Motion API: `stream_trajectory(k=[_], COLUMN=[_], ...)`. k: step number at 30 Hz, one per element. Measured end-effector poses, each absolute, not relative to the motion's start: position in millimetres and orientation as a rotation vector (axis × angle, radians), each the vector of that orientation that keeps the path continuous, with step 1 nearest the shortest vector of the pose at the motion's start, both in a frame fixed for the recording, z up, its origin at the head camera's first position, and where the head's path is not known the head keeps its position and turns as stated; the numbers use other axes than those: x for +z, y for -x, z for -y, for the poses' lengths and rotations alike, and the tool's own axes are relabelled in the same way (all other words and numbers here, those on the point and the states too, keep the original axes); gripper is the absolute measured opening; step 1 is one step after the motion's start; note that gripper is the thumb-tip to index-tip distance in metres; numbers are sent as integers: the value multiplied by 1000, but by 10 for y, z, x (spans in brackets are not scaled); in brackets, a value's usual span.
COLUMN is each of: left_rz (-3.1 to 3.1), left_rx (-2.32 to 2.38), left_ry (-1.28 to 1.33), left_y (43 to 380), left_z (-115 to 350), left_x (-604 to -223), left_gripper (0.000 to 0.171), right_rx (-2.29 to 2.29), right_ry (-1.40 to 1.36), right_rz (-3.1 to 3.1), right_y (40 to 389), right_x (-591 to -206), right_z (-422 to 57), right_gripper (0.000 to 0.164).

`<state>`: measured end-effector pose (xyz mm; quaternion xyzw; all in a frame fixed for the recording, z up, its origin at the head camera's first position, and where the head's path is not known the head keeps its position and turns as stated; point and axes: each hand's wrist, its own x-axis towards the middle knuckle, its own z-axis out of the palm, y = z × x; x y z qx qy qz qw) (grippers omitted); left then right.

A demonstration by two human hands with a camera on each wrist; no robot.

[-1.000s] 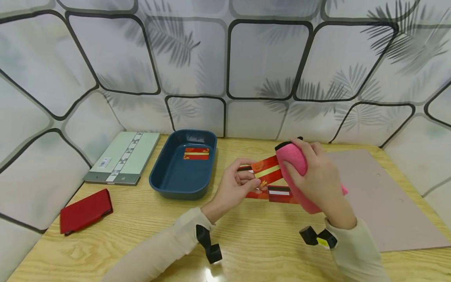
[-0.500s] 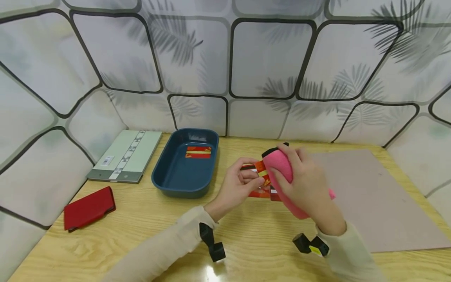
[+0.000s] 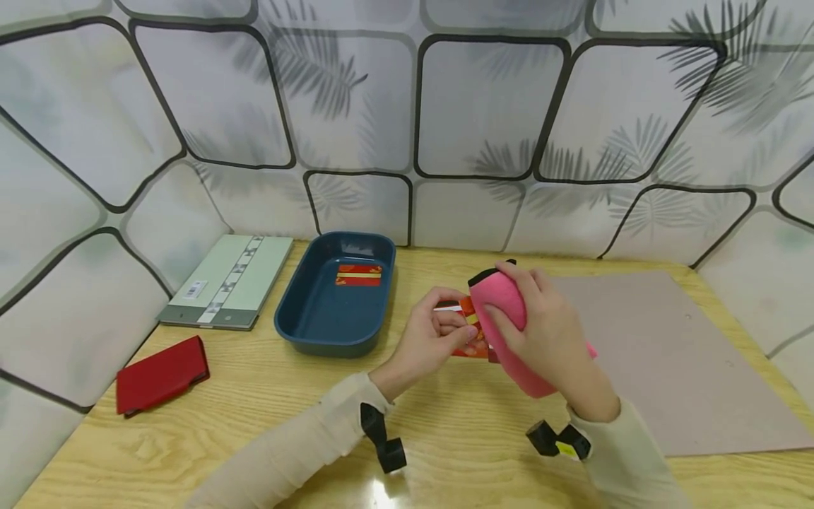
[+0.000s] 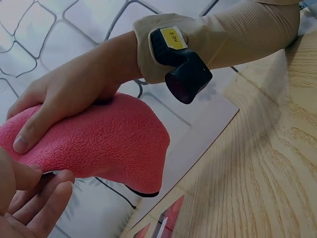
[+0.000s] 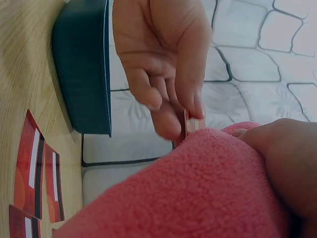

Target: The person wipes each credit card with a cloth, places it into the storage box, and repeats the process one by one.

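My left hand (image 3: 422,339) pinches one end of a red card with a yellow stripe (image 5: 194,124) between thumb and fingers, raised over the table. A folded pink fleece cloth (image 3: 528,378) with a black edge is gripped in my right hand (image 3: 553,339), thumb on the near side. The cloth covers most of the card, so only the end by my left fingertips shows. Below the hands, several red cards with dark and white stripes (image 5: 29,168) lie on the wooden table, partly hidden in the head view.
A dark blue tray (image 3: 327,348) stands left of my hands, with one red card (image 3: 359,275) flat in it. Farther left are a pale green notebook (image 3: 232,283) and a red wallet-like case (image 3: 162,375). A greyish board (image 3: 674,367) lies on the right; a patterned wall closes the back.
My right hand has moved left with the cloth, toward my left fingertips, and the cloth now hides much more of the card. My left hand has stayed nearly in place.
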<state>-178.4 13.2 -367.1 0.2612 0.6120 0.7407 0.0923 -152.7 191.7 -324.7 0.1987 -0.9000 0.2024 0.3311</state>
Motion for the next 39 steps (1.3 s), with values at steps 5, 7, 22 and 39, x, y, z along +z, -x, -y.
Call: stream_trajectory(k=[5, 7, 22, 39], left_rz=[-1811, -1798, -1813, -1781], left_rx=[2210, 2214, 2195, 2211], left_ry=[-770, -764, -637, -707], left_y=[1780, 1771, 1771, 1788], left_z=[-123, -123, -97, -117], left_x=[-3654, -3654, -3631, -3646], left_gripper=[41, 41, 45, 46], right_rx=[550, 546, 399, 488], right_ry=[-440, -406, -509, -583], right_rz=[2400, 2419, 2335, 2276], right_y=[1564, 1569, 1536, 1509], right_x=[-3225, -3219, -3223, -3250], right_z=[-2013, -2057, -1985, -1883], right_gripper=[59, 59, 58, 60])
